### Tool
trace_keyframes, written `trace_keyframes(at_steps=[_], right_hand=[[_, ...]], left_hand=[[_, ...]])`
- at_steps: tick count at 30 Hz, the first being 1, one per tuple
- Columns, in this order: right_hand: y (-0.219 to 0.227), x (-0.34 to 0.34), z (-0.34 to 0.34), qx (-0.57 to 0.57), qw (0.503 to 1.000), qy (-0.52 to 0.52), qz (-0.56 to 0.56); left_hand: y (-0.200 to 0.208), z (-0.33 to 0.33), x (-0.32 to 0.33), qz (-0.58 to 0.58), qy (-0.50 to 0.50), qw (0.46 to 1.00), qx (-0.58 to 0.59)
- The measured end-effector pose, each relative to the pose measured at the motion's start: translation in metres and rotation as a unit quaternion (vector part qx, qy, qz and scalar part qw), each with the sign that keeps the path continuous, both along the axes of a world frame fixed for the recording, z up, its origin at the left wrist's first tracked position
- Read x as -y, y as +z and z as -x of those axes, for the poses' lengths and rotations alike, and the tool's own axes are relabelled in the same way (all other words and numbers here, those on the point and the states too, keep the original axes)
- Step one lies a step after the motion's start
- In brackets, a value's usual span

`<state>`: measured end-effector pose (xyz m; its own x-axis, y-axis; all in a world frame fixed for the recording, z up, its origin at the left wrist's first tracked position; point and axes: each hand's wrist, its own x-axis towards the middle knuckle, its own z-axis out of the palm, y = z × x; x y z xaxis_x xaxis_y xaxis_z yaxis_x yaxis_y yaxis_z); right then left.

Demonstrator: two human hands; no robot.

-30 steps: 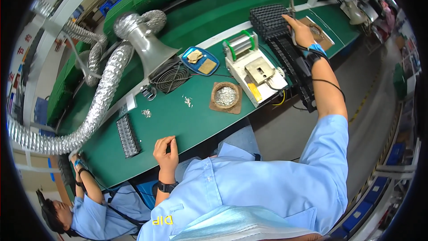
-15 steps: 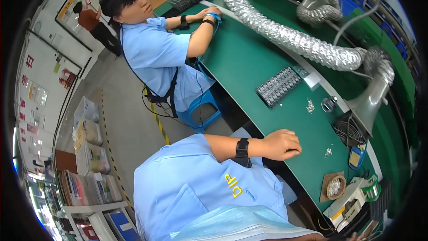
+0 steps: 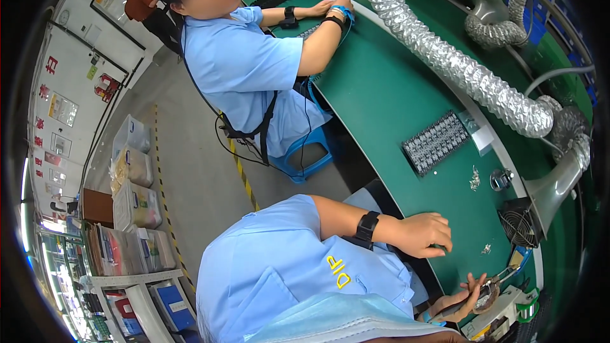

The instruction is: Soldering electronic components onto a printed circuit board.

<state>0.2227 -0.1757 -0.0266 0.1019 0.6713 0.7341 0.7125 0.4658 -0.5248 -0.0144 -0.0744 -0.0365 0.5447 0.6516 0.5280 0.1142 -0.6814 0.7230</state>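
My left hand point(image 3: 424, 235), a black band at its wrist, hovers near the front edge of the green table point(image 3: 372, 105) with its fingers loosely curled. Nothing shows in it, though its palm side is hidden. At lower right, my right hand point(image 3: 467, 298) wears a blue wrist strap and is bent round a dark-handled soldering iron point(image 3: 452, 309), partly hidden by the fingers. The iron's metal end points toward a blue stand with a yellow sponge point(image 3: 520, 258). Beside these fingers sits a round dish point(image 3: 488, 297) with metallic filling. Small metal parts point(image 3: 486, 249) lie between my hands.
A black tray of circuit boards point(image 3: 436, 143) lies farther back, near more metal parts point(image 3: 475, 178) and a small round container point(image 3: 501, 180). A fan point(image 3: 518, 223), silver duct point(image 3: 457, 67) and white-green device point(image 3: 502, 314) line the right side. A co-worker point(image 3: 238, 57) sits at left.
My right hand has come up from the lower right corner to the dish and sponge stand, with the soldering iron in it. My left hand stays curled; the whole view has shifted slightly.
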Motion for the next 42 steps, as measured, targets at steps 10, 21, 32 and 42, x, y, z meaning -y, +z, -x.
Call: trace_keyframes(at_steps=[10, 21, 32, 42], right_hand=[[-0.015, -0.01, -0.007, 0.0, 0.999, -0.033, 0.018], [-0.016, -0.017, 0.002, -0.037, 0.998, -0.056, 0.018], [-0.019, -0.009, 0.004, -0.097, 0.995, -0.034, 0.014], [-0.015, -0.005, 0.005, -0.09, 0.995, -0.022, 0.024]], left_hand=[[0.091, 0.066, -0.016, 0.254, -0.322, 0.878, 0.245], [0.213, 0.135, 0.005, -0.021, -0.374, 0.814, 0.443], [0.228, 0.138, 0.022, -0.11, -0.364, 0.835, 0.396], [0.227, 0.115, 0.011, -0.079, -0.43, 0.812, 0.388]])
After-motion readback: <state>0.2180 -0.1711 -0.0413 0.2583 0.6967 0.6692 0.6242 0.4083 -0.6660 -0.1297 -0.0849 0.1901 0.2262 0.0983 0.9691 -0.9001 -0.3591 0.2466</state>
